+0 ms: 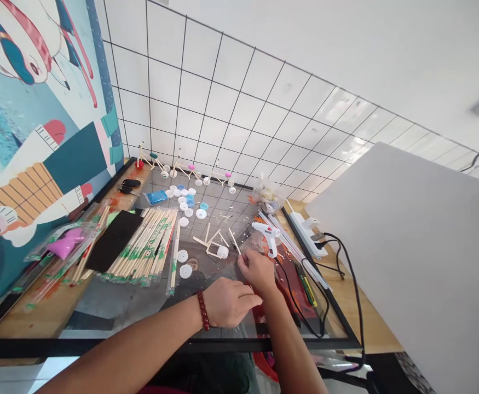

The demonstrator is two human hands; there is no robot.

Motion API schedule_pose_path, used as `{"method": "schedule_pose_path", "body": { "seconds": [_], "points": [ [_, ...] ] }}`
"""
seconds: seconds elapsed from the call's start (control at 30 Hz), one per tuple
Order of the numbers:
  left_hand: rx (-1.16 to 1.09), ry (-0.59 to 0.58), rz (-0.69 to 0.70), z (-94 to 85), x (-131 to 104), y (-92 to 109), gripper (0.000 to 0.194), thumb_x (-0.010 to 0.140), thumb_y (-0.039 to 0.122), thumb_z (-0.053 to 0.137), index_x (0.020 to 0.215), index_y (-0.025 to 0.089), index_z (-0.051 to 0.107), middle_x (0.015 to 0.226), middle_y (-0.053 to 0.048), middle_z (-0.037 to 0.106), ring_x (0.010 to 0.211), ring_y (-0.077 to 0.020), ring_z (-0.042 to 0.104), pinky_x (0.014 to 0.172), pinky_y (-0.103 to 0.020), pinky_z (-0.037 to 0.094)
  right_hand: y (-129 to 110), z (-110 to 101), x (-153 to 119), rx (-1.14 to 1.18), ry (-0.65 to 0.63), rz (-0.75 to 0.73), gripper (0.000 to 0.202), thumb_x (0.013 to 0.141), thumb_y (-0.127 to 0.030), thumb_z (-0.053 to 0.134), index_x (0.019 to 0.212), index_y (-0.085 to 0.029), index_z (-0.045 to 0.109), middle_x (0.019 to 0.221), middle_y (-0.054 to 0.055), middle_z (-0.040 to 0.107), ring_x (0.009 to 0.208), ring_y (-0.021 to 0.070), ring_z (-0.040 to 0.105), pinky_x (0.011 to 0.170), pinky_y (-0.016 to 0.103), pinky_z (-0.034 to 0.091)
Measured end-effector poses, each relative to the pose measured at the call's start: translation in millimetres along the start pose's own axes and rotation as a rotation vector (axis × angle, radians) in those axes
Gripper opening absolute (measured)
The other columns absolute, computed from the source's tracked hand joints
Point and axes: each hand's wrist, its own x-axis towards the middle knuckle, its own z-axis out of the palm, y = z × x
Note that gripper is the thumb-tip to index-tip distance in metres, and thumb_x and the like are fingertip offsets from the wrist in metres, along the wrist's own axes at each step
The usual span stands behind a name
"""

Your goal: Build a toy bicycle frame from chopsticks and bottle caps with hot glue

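My right hand (259,271) is closed low over the glass tabletop, its thumb and forefinger at the lower end of a short wooden stick (234,241). Just left of the stick lies a small frame of joined sticks (213,241) with a white bottle-cap-like piece (222,252) on it. My left hand (229,302), a dark red bead bracelet on its wrist, crosses against my right wrist. Its fingers are drawn together, and whatever they may hold is hidden. A white hot glue gun (269,236) rests just beyond my right hand.
Bagged chopsticks (146,246) and a black sheet (115,241) lie left. White and blue discs (201,214) are scattered mid-table. Stick models with wheels (184,169) line the back. At right are a cutter (308,287), cables and a power strip (308,232).
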Motion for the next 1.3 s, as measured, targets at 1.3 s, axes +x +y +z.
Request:
{"method": "schedule_pose_path", "body": {
  "seconds": [1.3],
  "points": [
    [-0.021, 0.032, 0.017, -2.5, -1, 1, 0.025, 0.092, 0.014, 0.044, 0.106, 0.016, 0.065, 0.084, -0.005, 0.071, 0.071, -0.0171, 0.064, 0.061, -0.030, 0.049, 0, -8, 3, 0.019, -0.093, -0.024, 0.021, 0.097, -0.035, 0.053, 0.085, -0.020, 0.062, 0.083, 0.002, 0.073, 0.072, 0.0164, 0.064, 0.061, 0.028, 0.024]
  ]
}}
